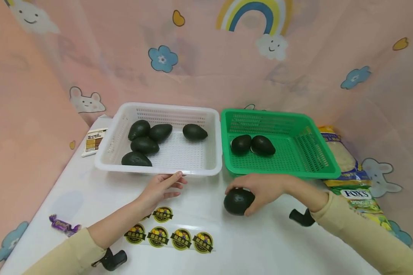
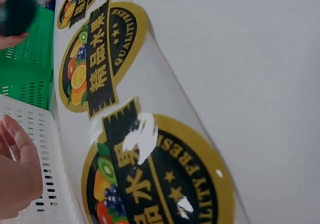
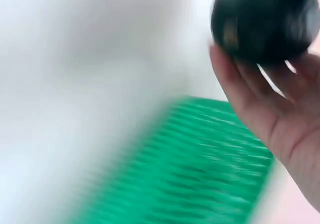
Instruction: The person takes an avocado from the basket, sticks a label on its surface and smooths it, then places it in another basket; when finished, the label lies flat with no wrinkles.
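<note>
My right hand [image 1: 261,191] grips a dark green avocado [image 1: 238,201] in front of the green basket [image 1: 320,176]; the right wrist view shows the fingers curled round the same avocado [image 3: 262,23]. At the front rim of the white basket [image 1: 124,168] is my left hand [image 1: 161,190], its fingers loosely bent with nothing between them and the thumb right at the rim. Several avocados [image 1: 160,132] lie in the white basket, most of them towards its left side. Two more avocados [image 1: 263,146] sit side by side in the green one.
A sheet of round fruit stickers [image 1: 181,239] lies on the table before the left arm. A purple-wrapped candy [image 1: 63,225] and a small packet [image 1: 94,141] are at the left. Bagged snacks [image 1: 359,198] stand right of the green basket. Pink patterned cloth [image 1: 199,76] hangs behind.
</note>
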The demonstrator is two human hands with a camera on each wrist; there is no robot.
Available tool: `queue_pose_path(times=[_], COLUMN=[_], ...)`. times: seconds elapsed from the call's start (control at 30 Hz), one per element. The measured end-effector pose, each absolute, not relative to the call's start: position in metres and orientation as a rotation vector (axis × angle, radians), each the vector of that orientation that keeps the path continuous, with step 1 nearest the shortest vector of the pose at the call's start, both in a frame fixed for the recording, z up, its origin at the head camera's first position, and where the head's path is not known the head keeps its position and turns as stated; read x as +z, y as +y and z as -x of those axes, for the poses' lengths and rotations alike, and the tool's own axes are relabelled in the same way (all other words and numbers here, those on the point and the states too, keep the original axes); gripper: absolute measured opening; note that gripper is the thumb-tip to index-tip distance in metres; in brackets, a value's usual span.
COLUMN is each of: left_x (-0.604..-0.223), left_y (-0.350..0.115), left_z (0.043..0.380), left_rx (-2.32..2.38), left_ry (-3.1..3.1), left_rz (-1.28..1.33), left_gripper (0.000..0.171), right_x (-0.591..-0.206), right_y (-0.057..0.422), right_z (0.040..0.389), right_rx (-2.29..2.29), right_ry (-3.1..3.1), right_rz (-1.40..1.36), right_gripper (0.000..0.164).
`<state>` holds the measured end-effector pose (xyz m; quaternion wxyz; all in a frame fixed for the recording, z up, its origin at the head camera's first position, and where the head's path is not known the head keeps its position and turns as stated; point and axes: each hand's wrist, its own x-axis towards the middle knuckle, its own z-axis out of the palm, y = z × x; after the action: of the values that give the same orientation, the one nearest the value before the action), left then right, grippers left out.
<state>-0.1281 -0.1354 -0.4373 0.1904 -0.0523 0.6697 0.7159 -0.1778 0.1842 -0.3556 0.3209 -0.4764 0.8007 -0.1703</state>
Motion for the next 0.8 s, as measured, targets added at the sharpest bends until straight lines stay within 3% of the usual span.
queue_pose_path(times=[0.17, 0.33, 0.57, 0.67, 0.8], left_x=[-0.435, -0.431, -0.429, -0.431, -0.440], left_y=[-0.138, -0.142, -0.187, -0.209, -0.220], left_z=[0.129, 0.128, 0.108, 0.097, 0.091], left_rx=[2.003, 1.923, 1.184, 0.883, 0.832], left_ry=[1.888, 1.913, 2.397, 2.541, 2.599], left_rz=[0.156, 0.079, -0.566, -0.740, -0.790], left_gripper=[0.057, 0.056, 0.059, 0.062, 0.055], right_x=[-0.409, -0.420, -0.419, -0.417, -0.414], right_y=[0.204, 0.211, 0.212, 0.212, 0.209], right_z=[0.161, 0.156, 0.155, 0.155, 0.154], right_rx=[-0.510, -0.593, -0.623, -0.674, -0.703], right_ry=[2.268, 2.303, 2.332, 2.361, 2.410], right_rz=[1.226, 1.213, 1.188, 1.161, 1.226], right_gripper=[0.064, 0.076, 0.093, 0.090, 0.078])
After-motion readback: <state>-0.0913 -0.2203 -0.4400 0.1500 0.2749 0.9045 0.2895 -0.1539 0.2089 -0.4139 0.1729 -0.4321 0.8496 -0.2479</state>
